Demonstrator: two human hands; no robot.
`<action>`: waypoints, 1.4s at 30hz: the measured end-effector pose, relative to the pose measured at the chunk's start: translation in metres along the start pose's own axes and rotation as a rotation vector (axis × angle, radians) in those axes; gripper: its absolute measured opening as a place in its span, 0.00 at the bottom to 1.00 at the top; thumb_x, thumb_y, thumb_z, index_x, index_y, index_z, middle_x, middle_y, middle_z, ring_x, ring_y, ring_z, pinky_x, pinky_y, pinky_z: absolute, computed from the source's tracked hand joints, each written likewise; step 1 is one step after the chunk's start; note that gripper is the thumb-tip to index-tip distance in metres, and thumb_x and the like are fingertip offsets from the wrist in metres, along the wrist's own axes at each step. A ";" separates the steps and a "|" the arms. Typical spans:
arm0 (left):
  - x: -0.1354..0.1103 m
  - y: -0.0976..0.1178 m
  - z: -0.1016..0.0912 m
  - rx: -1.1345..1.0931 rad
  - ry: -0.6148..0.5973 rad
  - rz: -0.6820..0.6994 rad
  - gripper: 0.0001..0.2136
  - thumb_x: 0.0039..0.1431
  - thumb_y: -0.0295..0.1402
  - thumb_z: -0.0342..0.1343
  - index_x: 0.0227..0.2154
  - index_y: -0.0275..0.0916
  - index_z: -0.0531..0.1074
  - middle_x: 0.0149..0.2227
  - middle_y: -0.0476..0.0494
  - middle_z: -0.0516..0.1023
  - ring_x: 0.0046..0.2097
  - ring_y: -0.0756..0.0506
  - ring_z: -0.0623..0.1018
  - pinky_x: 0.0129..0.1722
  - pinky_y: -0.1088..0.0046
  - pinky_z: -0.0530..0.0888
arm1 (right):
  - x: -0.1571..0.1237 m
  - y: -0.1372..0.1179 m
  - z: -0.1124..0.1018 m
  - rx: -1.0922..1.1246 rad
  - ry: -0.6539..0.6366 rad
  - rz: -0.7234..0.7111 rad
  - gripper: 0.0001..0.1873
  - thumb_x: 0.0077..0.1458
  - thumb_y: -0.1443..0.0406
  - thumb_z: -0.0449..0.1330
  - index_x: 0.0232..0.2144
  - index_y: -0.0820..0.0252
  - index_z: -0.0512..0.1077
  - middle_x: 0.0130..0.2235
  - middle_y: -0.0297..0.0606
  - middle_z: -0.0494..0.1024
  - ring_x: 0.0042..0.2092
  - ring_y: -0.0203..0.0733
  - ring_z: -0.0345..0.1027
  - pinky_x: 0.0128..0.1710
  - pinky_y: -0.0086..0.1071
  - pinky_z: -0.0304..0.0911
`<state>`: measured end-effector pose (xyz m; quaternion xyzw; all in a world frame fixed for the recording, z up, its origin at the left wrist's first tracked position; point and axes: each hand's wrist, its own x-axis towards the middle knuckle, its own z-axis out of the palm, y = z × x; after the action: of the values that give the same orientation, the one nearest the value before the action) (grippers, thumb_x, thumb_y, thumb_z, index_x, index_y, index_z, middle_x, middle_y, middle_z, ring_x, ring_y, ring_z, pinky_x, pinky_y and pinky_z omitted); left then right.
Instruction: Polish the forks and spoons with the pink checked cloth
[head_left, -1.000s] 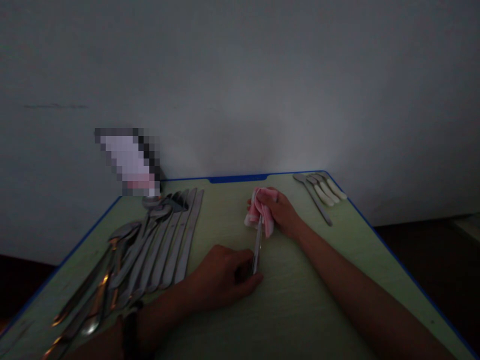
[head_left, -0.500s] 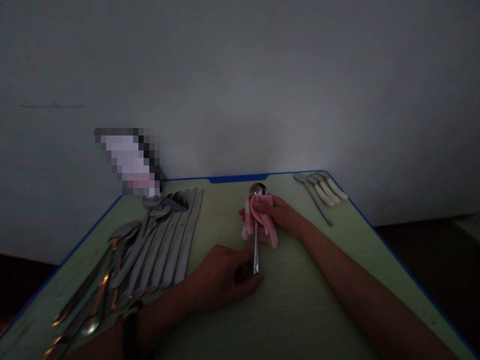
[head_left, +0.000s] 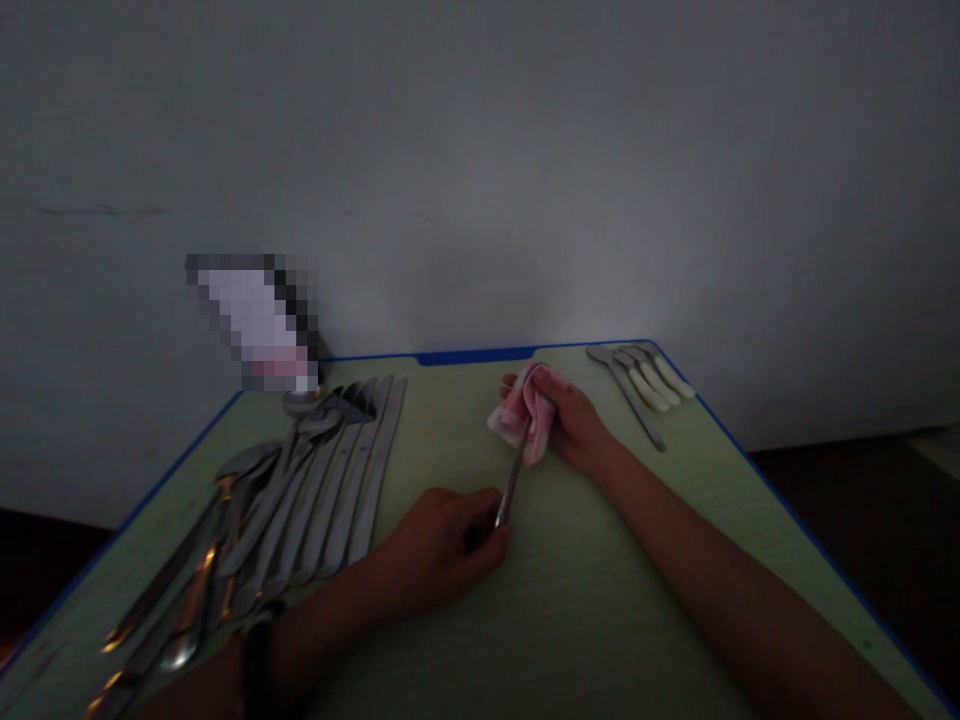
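Over the middle of the table, my left hand (head_left: 450,535) pinches the handle end of a metal spoon (head_left: 511,485). The spoon slants away from me and its bowl is hidden inside a pink and white cloth (head_left: 529,420). My right hand (head_left: 574,415) is closed on that cloth, which wraps round the far part of the spoon. To the left of my left hand lies a spread of metal spoons and knives (head_left: 337,490), some with gold-coloured parts.
At the far right of the green table (head_left: 600,580) lie several pieces of cutlery with white handles (head_left: 652,385), beside one all-metal piece (head_left: 634,405). A blurred-out upright object (head_left: 255,320) leans on the wall (head_left: 480,180) at the back left. Blue edging rims the table.
The cloth has moved up the spoon and now covers the bowl, which showed before. The spoon has tilted, its handle end shifting left and slightly away with my left hand.
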<state>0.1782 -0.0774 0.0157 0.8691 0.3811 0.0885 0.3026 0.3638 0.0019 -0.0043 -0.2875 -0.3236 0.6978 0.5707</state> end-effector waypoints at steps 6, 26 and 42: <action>-0.001 -0.001 0.001 -0.004 0.006 0.006 0.09 0.58 0.35 0.45 0.24 0.38 0.62 0.20 0.54 0.64 0.22 0.53 0.65 0.23 0.79 0.59 | 0.002 0.001 -0.002 -0.029 -0.008 -0.010 0.11 0.49 0.57 0.61 0.33 0.58 0.74 0.39 0.40 0.78 0.39 0.42 0.72 0.38 0.38 0.69; 0.005 -0.002 -0.005 -0.146 0.078 -0.057 0.11 0.63 0.37 0.41 0.29 0.39 0.63 0.22 0.54 0.64 0.24 0.51 0.66 0.24 0.77 0.60 | -0.012 -0.005 0.002 -0.361 -0.327 0.147 0.16 0.48 0.58 0.62 0.36 0.65 0.74 0.32 0.40 0.78 0.29 0.35 0.71 0.30 0.28 0.69; 0.004 -0.009 0.001 -0.142 0.039 -0.023 0.13 0.63 0.39 0.41 0.26 0.38 0.61 0.22 0.55 0.61 0.25 0.52 0.63 0.24 0.77 0.57 | 0.003 0.003 -0.005 0.005 0.013 -0.015 0.15 0.49 0.55 0.61 0.33 0.62 0.74 0.34 0.40 0.78 0.35 0.40 0.71 0.37 0.36 0.68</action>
<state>0.1756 -0.0704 0.0093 0.8391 0.3895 0.1289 0.3572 0.3647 0.0053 -0.0098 -0.2881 -0.3201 0.6925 0.5787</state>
